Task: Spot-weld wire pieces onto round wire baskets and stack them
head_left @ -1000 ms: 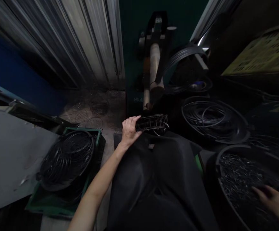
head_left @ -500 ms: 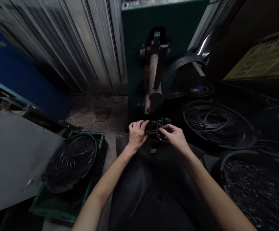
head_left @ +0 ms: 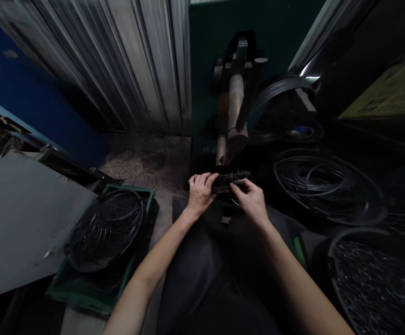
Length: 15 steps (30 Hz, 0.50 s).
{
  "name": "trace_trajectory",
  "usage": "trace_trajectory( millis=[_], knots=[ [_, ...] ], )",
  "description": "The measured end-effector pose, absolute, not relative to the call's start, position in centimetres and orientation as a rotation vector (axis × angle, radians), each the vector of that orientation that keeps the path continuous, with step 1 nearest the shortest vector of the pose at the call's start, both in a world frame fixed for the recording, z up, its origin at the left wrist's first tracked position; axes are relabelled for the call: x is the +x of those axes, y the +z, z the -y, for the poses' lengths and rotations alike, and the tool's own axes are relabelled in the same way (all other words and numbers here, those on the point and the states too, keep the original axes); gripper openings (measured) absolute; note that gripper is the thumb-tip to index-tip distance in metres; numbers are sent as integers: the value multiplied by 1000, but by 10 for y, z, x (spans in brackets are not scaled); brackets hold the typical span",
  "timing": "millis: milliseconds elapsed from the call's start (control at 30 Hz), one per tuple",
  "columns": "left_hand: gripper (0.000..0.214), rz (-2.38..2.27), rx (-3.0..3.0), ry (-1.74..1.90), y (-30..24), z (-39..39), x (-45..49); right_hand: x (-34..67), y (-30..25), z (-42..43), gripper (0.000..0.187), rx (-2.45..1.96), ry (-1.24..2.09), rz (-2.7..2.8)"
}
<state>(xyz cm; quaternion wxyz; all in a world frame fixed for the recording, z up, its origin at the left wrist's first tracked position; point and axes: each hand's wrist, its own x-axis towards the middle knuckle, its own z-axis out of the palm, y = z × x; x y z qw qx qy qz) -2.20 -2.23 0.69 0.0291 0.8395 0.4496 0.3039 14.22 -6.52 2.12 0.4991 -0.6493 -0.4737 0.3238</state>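
Observation:
Between my hands, just below the machine's electrode arms, is a small dark wire frame with thin parallel bars. My left hand is closed around its left end, fingers over the top. At the other end, my right hand is closed in a pinch on the frame's front side. A thin curved wire shows just under the right fingers; whether they grip it too, I cannot tell. The frame's far side is dark and hard to make out.
To the right stand a round tub of wire rings and a tub of small metal pieces. A black basin of wire rings sits on a green crate at left. Loose wire lies on the floor.
The view has shifted, so the machine and the tubs appear farther right. Both hands keep hold of the wire frame, with the right hand slightly nearer the left and its fingers little changed.

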Motion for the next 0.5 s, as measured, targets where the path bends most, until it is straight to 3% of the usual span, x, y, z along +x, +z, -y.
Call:
trace_trajectory(
  millis=[500],
  knots=[
    [56,-1325,2543,1174,-14,4,-22,127,8,58,28,-1516,426,1336]
  ],
)
